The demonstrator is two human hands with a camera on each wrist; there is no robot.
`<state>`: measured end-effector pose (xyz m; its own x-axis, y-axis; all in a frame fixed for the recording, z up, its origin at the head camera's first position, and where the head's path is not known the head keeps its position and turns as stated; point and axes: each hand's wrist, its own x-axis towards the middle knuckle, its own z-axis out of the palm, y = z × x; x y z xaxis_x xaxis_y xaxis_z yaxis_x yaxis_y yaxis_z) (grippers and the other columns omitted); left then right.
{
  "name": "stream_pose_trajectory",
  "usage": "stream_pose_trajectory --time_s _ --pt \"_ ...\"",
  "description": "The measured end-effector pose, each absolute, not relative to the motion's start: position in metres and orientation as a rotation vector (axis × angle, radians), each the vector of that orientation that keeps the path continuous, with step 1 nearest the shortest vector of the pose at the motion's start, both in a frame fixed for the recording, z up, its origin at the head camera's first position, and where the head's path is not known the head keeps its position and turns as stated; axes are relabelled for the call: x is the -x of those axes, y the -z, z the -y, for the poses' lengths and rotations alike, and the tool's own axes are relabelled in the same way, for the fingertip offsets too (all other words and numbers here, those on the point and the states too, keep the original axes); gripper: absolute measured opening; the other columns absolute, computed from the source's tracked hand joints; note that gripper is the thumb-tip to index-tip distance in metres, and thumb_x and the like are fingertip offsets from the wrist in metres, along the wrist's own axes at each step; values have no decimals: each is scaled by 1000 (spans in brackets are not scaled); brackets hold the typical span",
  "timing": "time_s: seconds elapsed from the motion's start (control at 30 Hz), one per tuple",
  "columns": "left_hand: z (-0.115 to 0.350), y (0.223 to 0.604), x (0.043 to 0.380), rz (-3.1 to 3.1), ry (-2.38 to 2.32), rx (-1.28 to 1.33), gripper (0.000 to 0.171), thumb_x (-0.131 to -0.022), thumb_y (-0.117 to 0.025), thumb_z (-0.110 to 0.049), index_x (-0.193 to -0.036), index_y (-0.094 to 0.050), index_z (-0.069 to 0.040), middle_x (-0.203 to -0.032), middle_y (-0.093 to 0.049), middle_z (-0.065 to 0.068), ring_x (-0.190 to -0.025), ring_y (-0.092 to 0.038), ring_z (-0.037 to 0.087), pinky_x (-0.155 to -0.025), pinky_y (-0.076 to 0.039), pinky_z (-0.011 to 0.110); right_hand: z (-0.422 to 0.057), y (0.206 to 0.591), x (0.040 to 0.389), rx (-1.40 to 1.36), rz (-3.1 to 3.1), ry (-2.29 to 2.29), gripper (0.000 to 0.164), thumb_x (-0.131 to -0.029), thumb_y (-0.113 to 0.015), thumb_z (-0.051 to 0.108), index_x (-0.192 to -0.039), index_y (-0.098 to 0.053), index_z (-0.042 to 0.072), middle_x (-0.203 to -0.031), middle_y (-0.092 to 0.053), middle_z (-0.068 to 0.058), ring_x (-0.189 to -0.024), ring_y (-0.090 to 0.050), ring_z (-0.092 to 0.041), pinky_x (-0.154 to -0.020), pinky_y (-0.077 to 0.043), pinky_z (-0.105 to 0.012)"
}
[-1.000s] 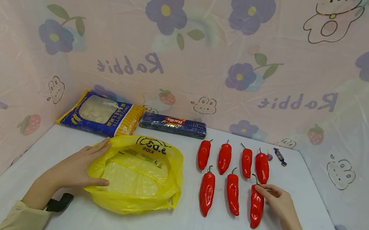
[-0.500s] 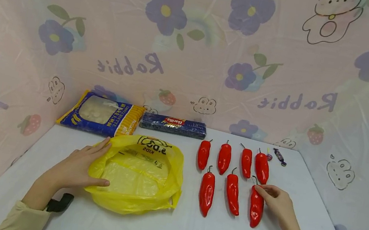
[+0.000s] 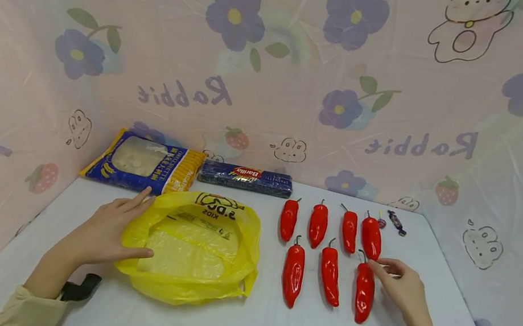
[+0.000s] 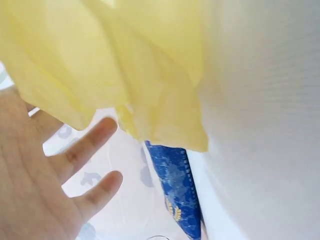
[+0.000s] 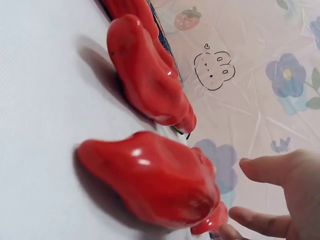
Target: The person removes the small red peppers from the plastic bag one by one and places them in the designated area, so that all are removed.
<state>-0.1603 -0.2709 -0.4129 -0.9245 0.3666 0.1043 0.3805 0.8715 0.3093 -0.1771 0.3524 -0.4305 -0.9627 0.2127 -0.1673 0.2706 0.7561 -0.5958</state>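
A yellow plastic bag [image 3: 246, 253] lies with its mouth spread at the middle left of the table. My left hand [image 3: 107, 229] is at its left rim, fingers extended and thumb over the edge; the left wrist view shows the fingers [image 4: 82, 155] straight beside the yellow plastic. Several red peppers [image 3: 293, 272] are laid out in two rows on the right. My right hand [image 3: 402, 284] is beside the stem end of the nearest right pepper [image 3: 363, 295]. In the right wrist view a gap separates thumb and fingers from that pepper [image 5: 150, 175], and nothing is held.
A blue and yellow orecchiette pack [image 3: 142, 163] lies at the back left, behind the bag. To its right is a dark blue spaghetti pack [image 3: 245, 178]. A wrapped candy [image 3: 397, 222] and a small lollipop [image 3: 381, 222] sit at the back right, near the patterned curtain [image 3: 276, 73].
My right hand has drawn back slightly to the right, off the near right pepper, which stays on the table. My left hand has shifted a little left, and the bag's left rim bulges further left.
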Motion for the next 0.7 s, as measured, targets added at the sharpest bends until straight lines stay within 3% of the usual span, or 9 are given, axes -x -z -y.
stream_pose_trajectory --time_s 0.33,0.47,0.57,0.7 --pt "271 396 168 3039 448 509 106 -93 -68 -70 -166 -31 -3 -176 -18 21 -150 -27 60 -115 -23 83 -321 404 180 -269 -3084 1102 67 -102 -64 51 -143 -55 -1 -136 -61 -29 -113 -60 -40 -69 -56 -24" --pt "273 391 171 3049 436 476 100 -97 -63 -68 -166 -31 -3 -175 -20 23 -154 -24 56 -120 -16 79 -294 397 185 -127 -3140 1190 65 -103 -65 48 -147 -51 2 -137 -62 -27 -119 -61 -43 -81 -64 -41" --pt "275 388 172 3058 453 459 99 -99 -61 -67 -166 -31 -2 -174 -19 24 -156 -21 55 -122 -10 78 -269 393 193 -31 -3116 1234 69 -103 -65 47 -154 -46 5 -143 -60 -25 -126 -60 -44 -97 -60 -56" --pt "277 386 173 3080 469 428 99 -100 -57 -69 -166 -29 -2 -174 -19 25 -158 -16 53 -124 -6 76 -227 388 205 83 -3043 1209 81 -101 -67 51 -163 -37 9 -156 -51 -23 -139 -52 -44 -107 -52 -64"
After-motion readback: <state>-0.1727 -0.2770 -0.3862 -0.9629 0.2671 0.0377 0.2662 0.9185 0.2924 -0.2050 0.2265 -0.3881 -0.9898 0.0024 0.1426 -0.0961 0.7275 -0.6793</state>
